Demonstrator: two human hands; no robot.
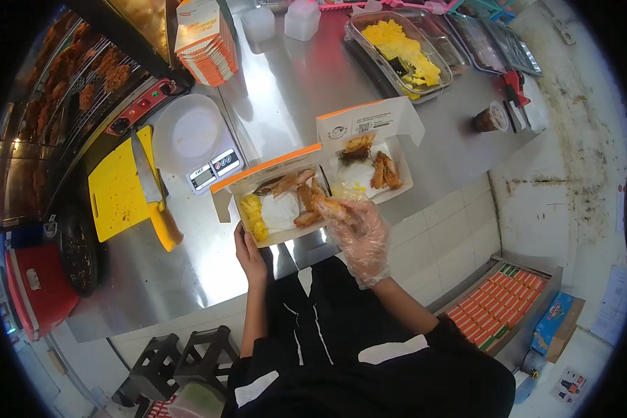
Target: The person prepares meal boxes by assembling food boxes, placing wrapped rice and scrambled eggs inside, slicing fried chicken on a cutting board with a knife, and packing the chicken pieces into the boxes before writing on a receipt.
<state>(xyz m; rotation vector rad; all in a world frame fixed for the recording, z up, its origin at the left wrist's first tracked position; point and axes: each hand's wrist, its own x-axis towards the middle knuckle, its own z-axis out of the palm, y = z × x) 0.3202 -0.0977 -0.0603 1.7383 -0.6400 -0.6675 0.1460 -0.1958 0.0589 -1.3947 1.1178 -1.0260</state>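
Observation:
My bare left hand (251, 256) grips the near left corner of an open cardboard meal box (290, 242). Inside that box lie white rice (280, 212), yellow scrambled egg (253, 213) and browned fried chicken pieces (305, 200). In a clear plastic glove, my right hand (361, 237) pinches a strip of fried chicken (331, 207) over the box's right side. A second open meal box (405, 182) stands just beyond, with rice and fried strips (386, 171) in it. Its near left corner is partly hidden by my right hand.
Left of the boxes are a kitchen scale (216, 171) with a plastic bowl (188, 132), and a knife (157, 202) on a yellow cutting board (111, 198). Folded cartons (205, 45) are stacked behind. A container of egg (404, 52) and a drink cup (491, 118) sit at right.

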